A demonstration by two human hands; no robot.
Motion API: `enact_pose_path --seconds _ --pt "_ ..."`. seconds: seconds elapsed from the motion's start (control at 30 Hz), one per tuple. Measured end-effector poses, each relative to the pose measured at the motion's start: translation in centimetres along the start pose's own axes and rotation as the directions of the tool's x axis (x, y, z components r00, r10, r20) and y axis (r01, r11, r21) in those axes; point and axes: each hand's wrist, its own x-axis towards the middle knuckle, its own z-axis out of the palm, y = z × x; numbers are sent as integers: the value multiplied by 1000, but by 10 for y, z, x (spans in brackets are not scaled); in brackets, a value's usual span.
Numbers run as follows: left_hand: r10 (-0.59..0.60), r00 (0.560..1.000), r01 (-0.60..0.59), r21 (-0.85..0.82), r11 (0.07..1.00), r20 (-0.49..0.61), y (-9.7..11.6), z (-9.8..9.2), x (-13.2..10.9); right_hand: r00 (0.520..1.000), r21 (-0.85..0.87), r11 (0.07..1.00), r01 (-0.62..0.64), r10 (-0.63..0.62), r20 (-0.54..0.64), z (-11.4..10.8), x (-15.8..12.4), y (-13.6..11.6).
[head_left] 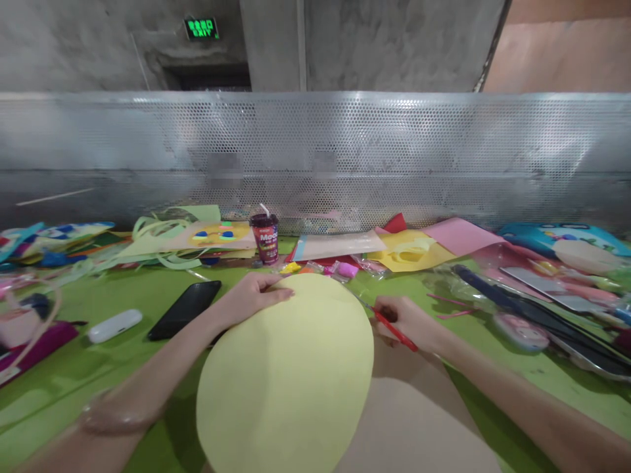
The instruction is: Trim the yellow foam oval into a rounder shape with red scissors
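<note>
A large rounded sheet of pale yellow paper (286, 381) fills the middle foreground. My left hand (254, 299) pinches its upper left edge between thumb and fingers. In my right hand (401, 322) are red-handled scissors (394, 328), fingers wrapped round the handles. Their blades point up and left, close by the yellow paper's right edge; whether they are open or touching it I cannot tell. Beneath the yellow paper lies a larger beige sheet (414, 420), showing at the lower right.
A black phone (185, 310) and a white case (116, 326) lie left on the green tabletop (123, 374). Behind stand a purple drink cup (265, 240) with a straw and coloured paper sheets (340, 246). Pouches and packets crowd the right. A perforated metal panel (315, 144) closes the back.
</note>
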Motion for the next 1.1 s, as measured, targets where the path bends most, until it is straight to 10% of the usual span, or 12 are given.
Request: enact_pose_path --seconds 0.9,1.1 --pt "34 999 -35 28 999 36 -2 -4 1 999 89 995 -34 34 1 -3 -5 -10" --pt "-27 1000 29 -119 993 15 -5 -6 1 982 165 985 -49 18 187 -15 -5 -10"
